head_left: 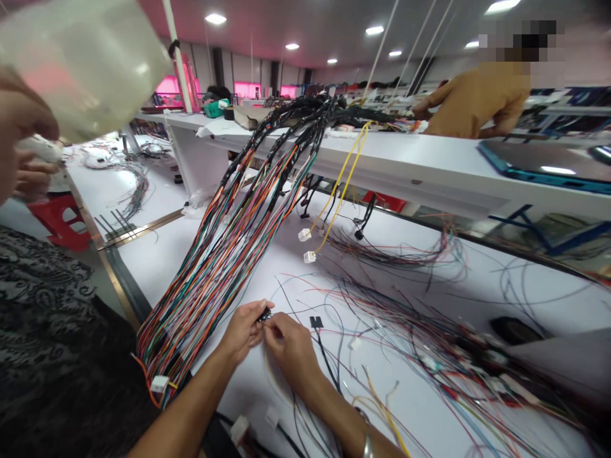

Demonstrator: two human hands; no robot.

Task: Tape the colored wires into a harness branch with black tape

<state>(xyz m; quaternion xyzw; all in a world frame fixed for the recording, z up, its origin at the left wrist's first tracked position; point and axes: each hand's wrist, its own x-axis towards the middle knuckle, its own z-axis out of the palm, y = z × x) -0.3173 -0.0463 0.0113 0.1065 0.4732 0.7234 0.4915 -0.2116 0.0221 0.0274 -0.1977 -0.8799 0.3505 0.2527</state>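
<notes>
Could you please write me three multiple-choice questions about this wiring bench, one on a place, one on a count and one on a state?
1. Where is the small black plastic connector?
A. Inside a cardboard box
B. On the floor
C. Between the person's left hand and right hand

2. How many white plastic connectors hang on the thin yellow wires?
A. One
B. Two
C. Five

3. How does the thick multicoloured wire bundle lie?
A. Draped from the raised white bench down onto the white lower table
B. Wound in a tight coil
C. Hanging from the ceiling

Answers:
1. C, since it shows at the fingertips of both hands.
2. B, since two connectors hang at the wire ends.
3. A, since the strands run down from the bench edge to the table.
</notes>
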